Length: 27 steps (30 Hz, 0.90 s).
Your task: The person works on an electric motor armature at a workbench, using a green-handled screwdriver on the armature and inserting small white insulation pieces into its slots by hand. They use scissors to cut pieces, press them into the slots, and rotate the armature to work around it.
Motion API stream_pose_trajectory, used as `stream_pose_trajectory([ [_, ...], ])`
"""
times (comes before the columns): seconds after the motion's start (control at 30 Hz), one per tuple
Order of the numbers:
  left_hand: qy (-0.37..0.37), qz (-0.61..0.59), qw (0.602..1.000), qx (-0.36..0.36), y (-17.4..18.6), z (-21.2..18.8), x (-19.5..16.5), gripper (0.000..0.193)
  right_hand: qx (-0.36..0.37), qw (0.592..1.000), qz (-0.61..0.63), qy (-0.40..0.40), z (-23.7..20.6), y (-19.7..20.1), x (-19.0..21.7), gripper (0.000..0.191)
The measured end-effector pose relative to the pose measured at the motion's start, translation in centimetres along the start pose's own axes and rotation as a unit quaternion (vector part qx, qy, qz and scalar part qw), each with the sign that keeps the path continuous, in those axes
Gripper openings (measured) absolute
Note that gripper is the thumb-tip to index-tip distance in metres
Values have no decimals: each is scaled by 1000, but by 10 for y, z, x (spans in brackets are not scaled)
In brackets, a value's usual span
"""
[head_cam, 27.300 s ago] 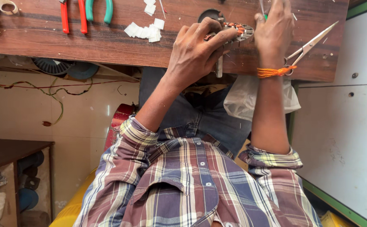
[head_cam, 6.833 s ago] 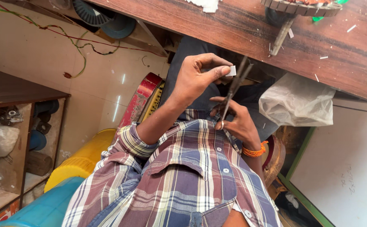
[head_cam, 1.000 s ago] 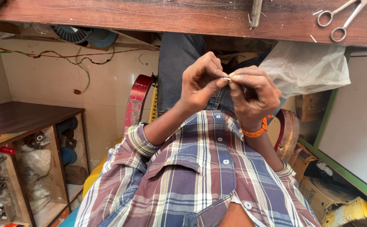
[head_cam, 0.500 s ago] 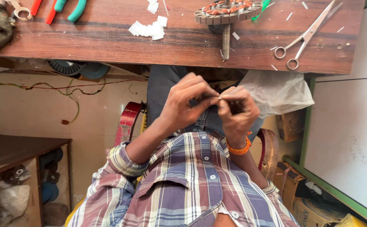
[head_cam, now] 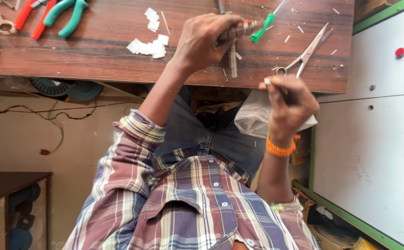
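— What carries everything here?

— A long brown wooden workbench (head_cam: 95, 51) across the top of the head view, its near edge facing the person in the checked shirt (head_cam: 188, 203). Below that edge a clear plastic bag (head_cam: 257, 115) hangs at the person's lap.

— And on the bench itself?

— Toward the far left corner lie green-handled pliers (head_cam: 65, 14) and red-handled pliers (head_cam: 30, 18) side by side. Near the right end, close to the near edge, steel scissors (head_cam: 306, 53) lie slightly apart at the blades. A green-handled screwdriver (head_cam: 263, 23) lies between the scissors and the left hand. Left of that hand sits a small pile of white paper pieces (head_cam: 148, 44).

— What is the left hand doing?

— The left hand (head_cam: 202, 41) rests on the bench's middle, fingers curled around a round metal part with copper windings (head_cam: 239, 31); a metal shaft (head_cam: 233, 60) points from it toward the near edge.

— The right hand?

— The right hand (head_cam: 289, 104) hovers just off the near edge below the scissors, fingertips pressed together, pinching a tiny white slip (head_cam: 267, 81). An orange thread band (head_cam: 279, 149) circles its wrist.
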State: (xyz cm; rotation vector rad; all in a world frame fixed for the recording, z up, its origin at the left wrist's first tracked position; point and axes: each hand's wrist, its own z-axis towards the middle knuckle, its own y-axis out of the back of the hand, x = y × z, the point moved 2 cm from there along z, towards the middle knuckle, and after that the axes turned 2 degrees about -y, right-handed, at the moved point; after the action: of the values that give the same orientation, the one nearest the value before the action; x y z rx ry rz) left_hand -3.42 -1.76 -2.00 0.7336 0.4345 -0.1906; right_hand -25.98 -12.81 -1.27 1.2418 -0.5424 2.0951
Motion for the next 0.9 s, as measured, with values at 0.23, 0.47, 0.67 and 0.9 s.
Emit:
stream_pose_trajectory([
  [0.23,45,-28,998,-41,1,21,6,36,61,996,-66,24,85,-24,-29,9],
  [0.47,99,-59,993,-39,-3,25,11,26,124,975,-149,113,116,-38,-49,11],
  [0.67,96,-31,993,-60,-8,22,10,25,148,968,-165,118,120,-38,-54,11],
  [0.9,99,-59,991,-65,-10,19,13,30,202,851,-376,306,122,-51,-36,25],
])
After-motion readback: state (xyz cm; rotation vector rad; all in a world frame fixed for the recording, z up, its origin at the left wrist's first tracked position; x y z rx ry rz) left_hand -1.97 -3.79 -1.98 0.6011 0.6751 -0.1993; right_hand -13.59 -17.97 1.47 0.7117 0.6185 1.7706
